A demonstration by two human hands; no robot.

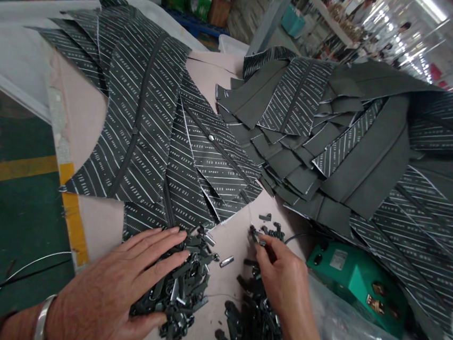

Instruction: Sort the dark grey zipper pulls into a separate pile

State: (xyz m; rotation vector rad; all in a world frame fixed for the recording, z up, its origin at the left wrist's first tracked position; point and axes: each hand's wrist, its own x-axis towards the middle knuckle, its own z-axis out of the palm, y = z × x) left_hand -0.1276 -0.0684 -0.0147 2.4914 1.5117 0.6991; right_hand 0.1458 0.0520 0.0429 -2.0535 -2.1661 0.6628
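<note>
My left hand (pixel 119 288) lies with fingers stretched out and thumb apart, against the left side of a heap of small dark zip pulls (pixel 189 286) with some shiny metal parts. My right hand (pixel 280 274) pinches a small dark zip pull (pixel 254 233) between thumb and forefinger; the fingertips hide part of it. Beneath that wrist is a second heap of dark zip pulls (pixel 254 322). Between the heaps lies a loose silvery piece (pixel 226 261). Beyond my left hand, dark fabric panels (pixel 145 103) with white stripes, lettering and zips are spread in layers.
Stacked dark grey and striped fabric panels (pixel 357 145) cover the right side of the pale table (pixel 112 228). A green machine box (pixel 355 284) sits at the right beside clear plastic sheeting (pixel 339 325). Yellow tape (pixel 74 214) marks the table's left edge. People and shelving appear far back.
</note>
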